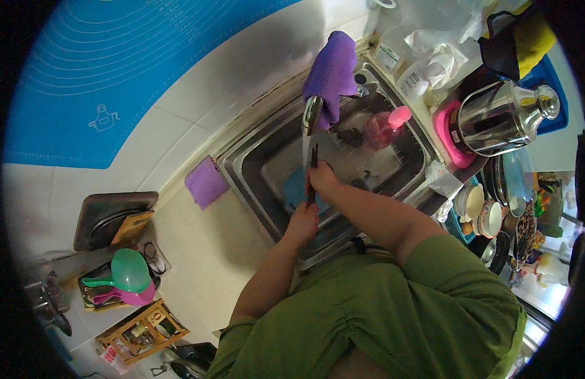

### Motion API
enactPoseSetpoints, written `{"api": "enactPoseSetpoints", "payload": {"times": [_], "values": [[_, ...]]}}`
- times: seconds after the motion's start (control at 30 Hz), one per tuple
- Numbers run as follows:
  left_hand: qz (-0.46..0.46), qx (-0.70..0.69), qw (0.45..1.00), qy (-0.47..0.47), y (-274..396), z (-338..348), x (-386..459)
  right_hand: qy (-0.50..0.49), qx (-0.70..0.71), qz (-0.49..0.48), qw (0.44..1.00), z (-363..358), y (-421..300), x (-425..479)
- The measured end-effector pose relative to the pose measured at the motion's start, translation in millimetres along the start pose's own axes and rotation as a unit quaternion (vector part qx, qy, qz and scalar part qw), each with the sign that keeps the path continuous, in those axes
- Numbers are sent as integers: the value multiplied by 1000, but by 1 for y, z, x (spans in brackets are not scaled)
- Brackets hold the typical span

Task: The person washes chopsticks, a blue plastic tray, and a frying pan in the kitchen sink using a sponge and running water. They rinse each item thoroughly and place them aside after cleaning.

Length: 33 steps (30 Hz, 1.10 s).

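Note:
Over the steel sink [254,199], my right hand [323,180] is closed around slim dark sticks [314,158], probably chopsticks. My left hand [303,221] grips their lower end, nearer my body. Water runs from the chrome faucet [312,113] just beside the sticks. A purple cloth [331,71] is draped over the faucet's neck. Beneath my hands, partly hidden, a blue round item [294,184] lies in the basin. Farther right in the sink is a pink translucent bottle [380,131] with a pink top.
A folded purple cloth [206,182] lies on the counter left of the sink. Right of it stand a steel canister [496,118] on a pink mat and stacked bowls [470,201]. Green and pink ladles [130,270] rest at the left, near a wooden rack [143,331].

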<state>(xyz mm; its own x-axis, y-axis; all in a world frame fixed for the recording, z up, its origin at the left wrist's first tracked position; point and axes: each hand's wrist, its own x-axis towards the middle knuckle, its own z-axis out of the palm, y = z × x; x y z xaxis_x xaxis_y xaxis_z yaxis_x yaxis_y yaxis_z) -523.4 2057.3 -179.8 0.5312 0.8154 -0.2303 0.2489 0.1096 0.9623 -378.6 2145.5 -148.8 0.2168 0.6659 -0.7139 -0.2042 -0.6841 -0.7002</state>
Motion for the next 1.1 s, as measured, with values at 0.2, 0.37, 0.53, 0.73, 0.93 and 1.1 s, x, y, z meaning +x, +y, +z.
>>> {"api": "enactPoseSetpoints", "payload": {"times": [0.2, 0.37, 0.53, 0.73, 0.93, 1.1], "values": [[-306, -7, 952, 33, 73, 3, -39, 143, -74, -250, 955, -53, -27, 88], [-324, -34, 943, 64, 93, -14, -63, 384, -17, -345, 856, -82, -115, 67], [-331, -89, 937, 63, 125, -17, -64, 245, 63, -326, 911, -88, -142, 28], [-308, -192, 926, 105, 120, -7, -70, 113, -140, -320, 930, -66, -96, -23], [-270, -197, 937, 98, 130, 12, -53, -292, -11, 55, 955, -32, 10, -69], [-287, -296, 909, 59, 102, 18, -61, -211, 106, 68, 969, -25, -9, -91]]}}
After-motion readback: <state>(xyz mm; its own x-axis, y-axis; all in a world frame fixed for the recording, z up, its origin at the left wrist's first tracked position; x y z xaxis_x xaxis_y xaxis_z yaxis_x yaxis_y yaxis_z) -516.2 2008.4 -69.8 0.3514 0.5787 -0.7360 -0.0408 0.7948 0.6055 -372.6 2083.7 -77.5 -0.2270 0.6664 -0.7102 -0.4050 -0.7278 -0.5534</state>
